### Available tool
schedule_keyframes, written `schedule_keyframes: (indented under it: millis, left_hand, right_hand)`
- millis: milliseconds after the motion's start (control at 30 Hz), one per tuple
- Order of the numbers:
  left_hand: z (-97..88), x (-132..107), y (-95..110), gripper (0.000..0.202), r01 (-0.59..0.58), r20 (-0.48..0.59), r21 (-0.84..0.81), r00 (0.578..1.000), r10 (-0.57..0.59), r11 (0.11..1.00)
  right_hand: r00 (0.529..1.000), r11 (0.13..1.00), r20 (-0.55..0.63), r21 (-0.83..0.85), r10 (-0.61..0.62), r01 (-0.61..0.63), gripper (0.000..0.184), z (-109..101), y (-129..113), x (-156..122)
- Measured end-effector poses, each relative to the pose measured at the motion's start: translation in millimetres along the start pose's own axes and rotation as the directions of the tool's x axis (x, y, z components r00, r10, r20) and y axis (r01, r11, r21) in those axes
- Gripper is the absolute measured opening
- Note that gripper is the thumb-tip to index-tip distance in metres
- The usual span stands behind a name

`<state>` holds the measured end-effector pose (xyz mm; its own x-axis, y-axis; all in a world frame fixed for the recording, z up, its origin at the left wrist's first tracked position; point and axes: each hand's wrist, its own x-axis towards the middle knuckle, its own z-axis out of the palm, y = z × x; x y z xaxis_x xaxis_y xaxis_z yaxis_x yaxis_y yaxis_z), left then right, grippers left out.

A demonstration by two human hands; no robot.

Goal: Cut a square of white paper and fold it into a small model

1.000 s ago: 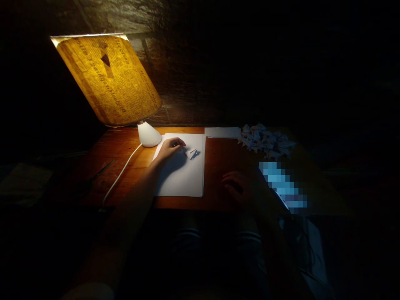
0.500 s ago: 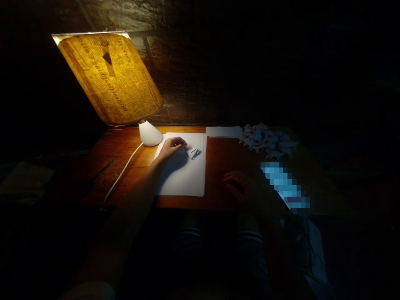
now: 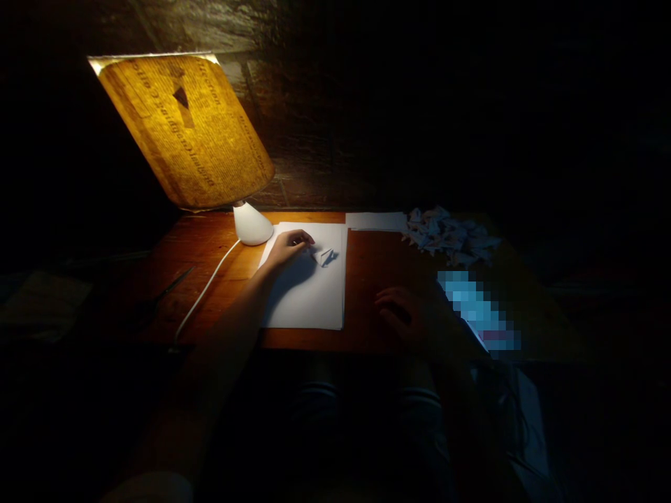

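Observation:
My left hand (image 3: 290,246) lies on the upper part of a stack of white paper (image 3: 309,300), fingers loosely curved and apart from the thumb. Just right of its fingertips stands a small folded white paper piece (image 3: 326,257) with pointed corners. No grip on it shows, though the tips' undersides are hidden. In the dim area right of the stack, my right hand (image 3: 401,311) rests on the wooden table (image 3: 361,265), fingers slightly bent and spread, nothing visible in them.
A lit lamp (image 3: 254,223) with a newsprint shade stands at the left, its white cord (image 3: 207,286) crossing the table. Scissors (image 3: 175,281) lie in shadow. At the back are white strips (image 3: 374,221) and a heap of folded paper pieces (image 3: 448,236); a phone (image 3: 477,311) glows at right.

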<state>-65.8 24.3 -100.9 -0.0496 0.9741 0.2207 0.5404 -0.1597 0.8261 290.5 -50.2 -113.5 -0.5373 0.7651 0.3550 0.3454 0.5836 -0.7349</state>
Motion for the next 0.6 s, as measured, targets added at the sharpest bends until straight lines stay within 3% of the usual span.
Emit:
schedule_keyframes:
  millis: [600]
  left_hand:
    - [-0.4,0.6,-0.5,0.007,0.001,0.004,0.011,1.0,-0.001,1.0]
  right_hand:
    - [1.0,1.0,0.004,-0.001,0.008,-0.008,0.012,0.3,0.8,0.2]
